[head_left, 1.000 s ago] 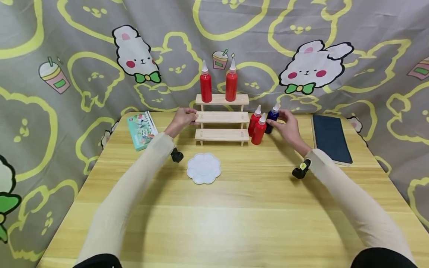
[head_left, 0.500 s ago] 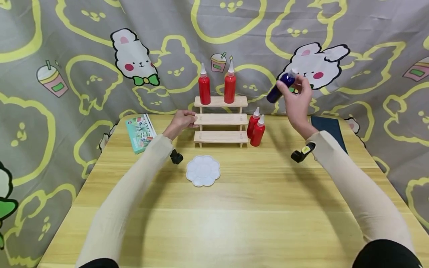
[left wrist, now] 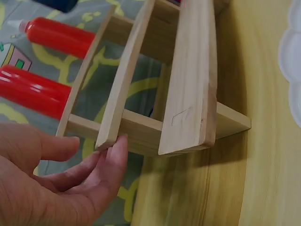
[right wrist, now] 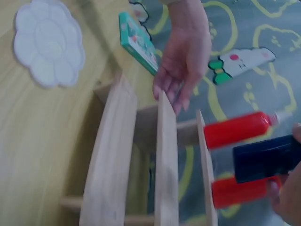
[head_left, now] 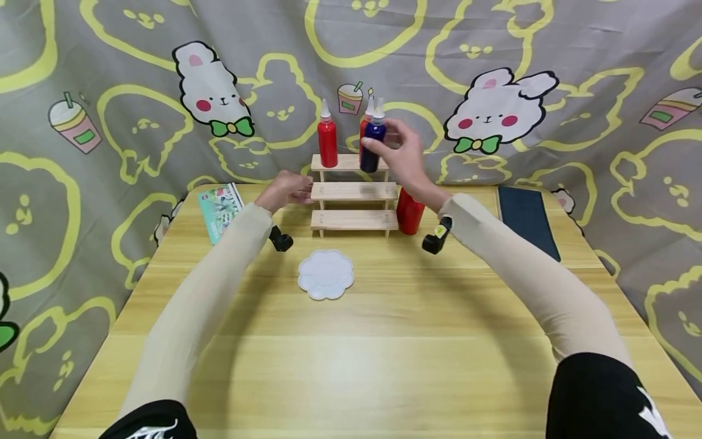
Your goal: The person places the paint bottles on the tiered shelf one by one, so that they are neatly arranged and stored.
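A blue squeeze bottle (head_left: 372, 149) with a clear nozzle is held by my right hand (head_left: 404, 155), thumb and fingers around it. It is raised in front of the top step of the three-step wooden rack (head_left: 353, 191). One red squeeze bottle (head_left: 328, 145) stands upright on that step; another red bottle (right wrist: 235, 192) on the step is partly hidden behind the blue one in the head view. At the rack's left end is my left hand (head_left: 285, 189); its fingertips (left wrist: 121, 143) touch the middle step's end, while the thumb stays apart from them.
Red bottles (head_left: 410, 214) stand on the table right of the rack, partly covered by my right wrist. A white flower-shaped palette (head_left: 326, 274) lies in front. A teal illustrated box (head_left: 218, 208) lies left, a dark notebook (head_left: 528, 222) right. Patterned cloth (head_left: 285, 36) hangs behind.
My right hand has lifted the blue bottle from beside the red ones and carried it left to the top step, turning it from tilted to nearly upright. My left hand stays at the rack's end.
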Demonstrator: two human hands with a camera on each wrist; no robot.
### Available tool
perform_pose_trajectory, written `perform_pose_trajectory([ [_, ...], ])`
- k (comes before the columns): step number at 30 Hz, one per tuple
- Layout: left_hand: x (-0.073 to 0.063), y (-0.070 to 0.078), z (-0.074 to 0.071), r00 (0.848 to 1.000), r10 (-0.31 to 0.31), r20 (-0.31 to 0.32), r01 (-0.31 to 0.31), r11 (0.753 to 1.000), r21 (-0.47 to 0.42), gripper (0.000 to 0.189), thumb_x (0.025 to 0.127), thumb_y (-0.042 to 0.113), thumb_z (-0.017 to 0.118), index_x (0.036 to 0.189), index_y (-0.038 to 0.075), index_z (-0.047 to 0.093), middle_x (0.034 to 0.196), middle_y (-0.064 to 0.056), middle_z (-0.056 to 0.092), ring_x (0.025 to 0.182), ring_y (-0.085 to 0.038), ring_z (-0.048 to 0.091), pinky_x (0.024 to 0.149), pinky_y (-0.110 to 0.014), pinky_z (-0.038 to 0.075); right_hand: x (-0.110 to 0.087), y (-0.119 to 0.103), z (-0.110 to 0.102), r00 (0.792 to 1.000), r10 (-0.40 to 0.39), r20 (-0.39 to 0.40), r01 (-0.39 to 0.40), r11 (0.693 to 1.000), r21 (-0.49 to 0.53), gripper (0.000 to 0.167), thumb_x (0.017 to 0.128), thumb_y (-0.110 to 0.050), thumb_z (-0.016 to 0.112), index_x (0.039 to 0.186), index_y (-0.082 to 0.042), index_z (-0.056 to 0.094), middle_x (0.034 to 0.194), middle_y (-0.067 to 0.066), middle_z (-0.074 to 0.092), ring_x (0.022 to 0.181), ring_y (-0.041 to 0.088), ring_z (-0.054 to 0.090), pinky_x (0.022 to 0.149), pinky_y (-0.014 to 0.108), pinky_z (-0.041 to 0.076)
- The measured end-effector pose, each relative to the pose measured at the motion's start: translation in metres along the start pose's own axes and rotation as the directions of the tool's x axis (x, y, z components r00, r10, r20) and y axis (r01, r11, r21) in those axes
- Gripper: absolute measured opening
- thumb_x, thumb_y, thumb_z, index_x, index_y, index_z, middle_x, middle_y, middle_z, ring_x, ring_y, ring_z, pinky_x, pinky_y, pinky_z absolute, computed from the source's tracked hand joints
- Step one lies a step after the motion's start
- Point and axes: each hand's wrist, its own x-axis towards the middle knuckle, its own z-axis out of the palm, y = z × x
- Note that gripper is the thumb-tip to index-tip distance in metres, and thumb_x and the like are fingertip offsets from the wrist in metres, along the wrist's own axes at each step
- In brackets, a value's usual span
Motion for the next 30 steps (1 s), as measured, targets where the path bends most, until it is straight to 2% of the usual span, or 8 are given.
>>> perform_pose_trajectory([
  [4,0.003,0.001,0.002,0.999,-0.024,0.036,0.025,0.999,-0.031,0.035,0.109,0.016,0.056,0.135,-0.007,0.056,0.105,-0.012,0.06,0.078,-0.017,0.066,0.086,-0.027,0.068,-0.001,0.0,0.02,0.991,0.085,0.099,-0.076,0.993,-0.088,0.054,0.091,-0.022,0.085,0.139,-0.009,0.065,0.127,0.012,0.069,0.107,0.022,0.064,0.084,0.028,0.06],
  [8,0.0,-0.002,0.0,0.999,0.007,0.049,-0.005,0.999,-0.041,0.025,0.105,0.009,0.061,0.125,-0.007,0.061,0.097,-0.009,0.062,0.077,-0.016,0.067,0.093,-0.029,0.067,-0.003,0.012,0.041,0.979,0.127,0.159,-0.104,0.984,-0.147,0.055,0.091,-0.022,0.085,0.139,-0.006,0.063,0.13,0.013,0.067,0.107,0.025,0.066,0.086,0.03,0.061],
  [10,-0.001,-0.005,-0.001,0.998,0.026,0.049,-0.024,0.999,-0.042,0.019,0.103,0.004,0.064,0.119,-0.007,0.064,0.093,-0.007,0.063,0.076,-0.014,0.066,0.091,-0.028,0.067,-0.006,0.021,0.052,0.979,0.11,0.173,-0.085,0.986,-0.144,0.053,0.091,-0.021,0.084,0.136,-0.003,0.062,0.129,0.014,0.067,0.107,0.027,0.068,0.089,0.032,0.063],
  [14,-0.002,-0.01,0.003,0.997,0.06,0.042,-0.06,0.998,-0.016,0.019,0.1,-0.003,0.065,0.118,-0.008,0.064,0.092,-0.006,0.061,0.076,-0.013,0.063,0.093,-0.029,0.066,-0.011,0.036,0.067,0.984,0.072,0.163,-0.049,0.989,-0.138,0.049,0.092,-0.02,0.084,0.132,-0.003,0.062,0.126,0.015,0.067,0.106,0.03,0.07,0.094,0.037,0.064],
  [19,0.0,-0.009,0.014,0.997,0.065,0.033,-0.066,0.997,0.03,0.014,0.1,-0.006,0.063,0.113,-0.007,0.063,0.1,-0.01,0.059,0.074,-0.013,0.062,0.105,-0.037,0.061,-0.013,0.043,0.07,0.988,0.05,0.145,-0.026,0.986,-0.163,0.051,0.094,-0.023,0.082,0.136,-0.004,0.061,0.125,0.015,0.068,0.106,0.028,0.069,0.097,0.034,0.063],
  [23,0.002,-0.006,0.014,0.997,0.067,0.033,-0.069,0.997,0.045,0.008,0.1,-0.006,0.061,0.108,-0.005,0.062,0.1,-0.011,0.057,0.073,-0.014,0.062,0.111,-0.042,0.058,-0.012,0.043,0.071,0.989,0.038,0.14,-0.014,0.986,-0.168,0.052,0.094,-0.024,0.082,0.136,-0.004,0.061,0.124,0.015,0.068,0.107,0.028,0.069,0.098,0.036,0.063],
  [26,0.001,-0.004,0.011,0.997,0.065,0.041,-0.068,0.996,0.066,0.006,0.101,-0.005,0.059,0.106,-0.006,0.062,0.096,-0.009,0.056,0.074,-0.015,0.063,0.11,-0.043,0.058,-0.013,0.043,0.074,0.99,0.036,0.135,-0.012,0.985,-0.172,0.051,0.093,-0.024,0.083,0.134,-0.004,0.061,0.123,0.015,0.069,0.107,0.028,0.07,0.097,0.036,0.064],
  [30,-0.001,-0.002,0.005,0.996,0.064,0.059,-0.069,0.994,0.085,0.006,0.102,-0.005,0.059,0.105,-0.009,0.062,0.092,-0.008,0.057,0.076,-0.016,0.063,0.1,-0.037,0.065,-0.016,0.043,0.081,0.995,0.022,0.102,-0.005,0.987,-0.159,0.049,0.093,-0.024,0.083,0.133,-0.005,0.062,0.123,0.014,0.07,0.108,0.027,0.069,0.096,0.035,0.064],
])
